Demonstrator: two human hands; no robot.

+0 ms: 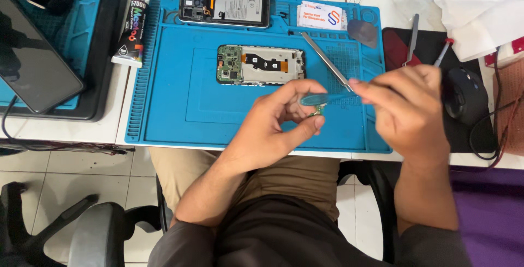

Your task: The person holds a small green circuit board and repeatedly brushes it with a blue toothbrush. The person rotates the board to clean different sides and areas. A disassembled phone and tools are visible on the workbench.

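My left hand [273, 122] pinched a small green circuit part [316, 112] between thumb and fingers, held above the blue work mat [180, 103]. My right hand [406, 106] was closed around thin metal tweezers [327, 62], their shaft angling up and away from the grip, and a blurred blue pry tool [322, 99] touched the part. Just beyond the pinch lay an opened phone frame [261, 65]; farther beyond, a second phone [225, 5].

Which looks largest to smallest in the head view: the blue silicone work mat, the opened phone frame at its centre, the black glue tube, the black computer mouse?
1. Blue silicone work mat, by far.
2. Opened phone frame with exposed green circuit board.
3. Black glue tube and black computer mouse: they look about alike, the tube longer and the mouse wider, so no ranking.
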